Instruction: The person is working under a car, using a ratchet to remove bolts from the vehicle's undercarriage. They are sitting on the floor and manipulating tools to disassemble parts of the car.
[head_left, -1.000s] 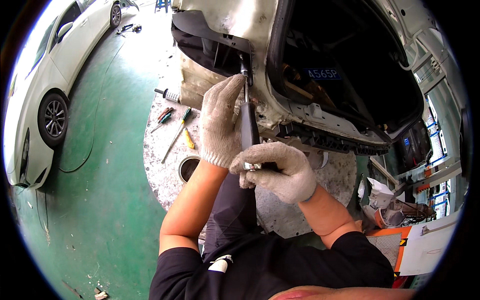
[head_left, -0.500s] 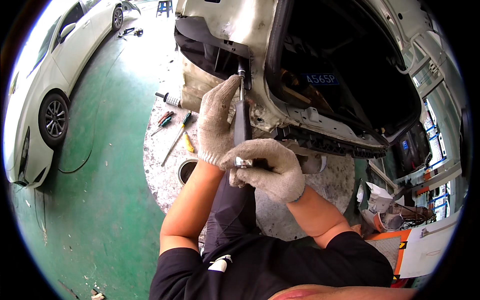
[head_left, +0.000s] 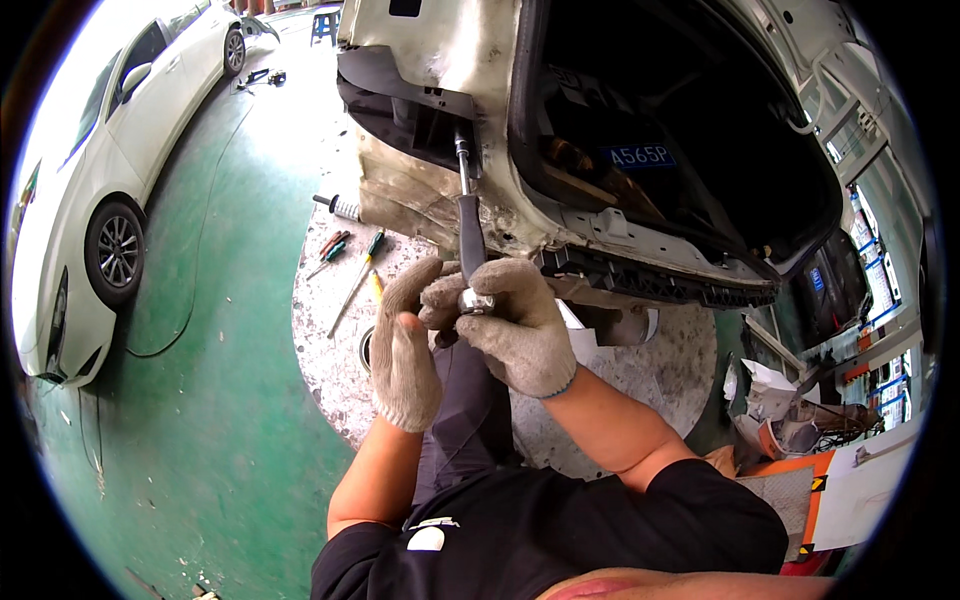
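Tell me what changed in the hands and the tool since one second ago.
The left hand slid down off the tool's shaft to its lower end, beside the right hand. The right hand stayed gripping the ratchet wrench, whose tip remains in the car body.

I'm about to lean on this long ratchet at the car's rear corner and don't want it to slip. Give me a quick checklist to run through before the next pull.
1. Right hand gripping the ratchet at its lower end: ok, fingers wrapped round it.
2. Left hand steadying: not ok, it sits beside the handle end, fingers only partly on it.
3. Tip seated on the fastener in the dark bracket: cannot tell, the tip is hidden in shadow.
4. Gloves on both hands: ok.
5. Spare screwdrivers on the floor, away from the hands: ok.
6. Torn metal edge of the body panel close to the hands: not ok, mind the knuckles if the ratchet slips.
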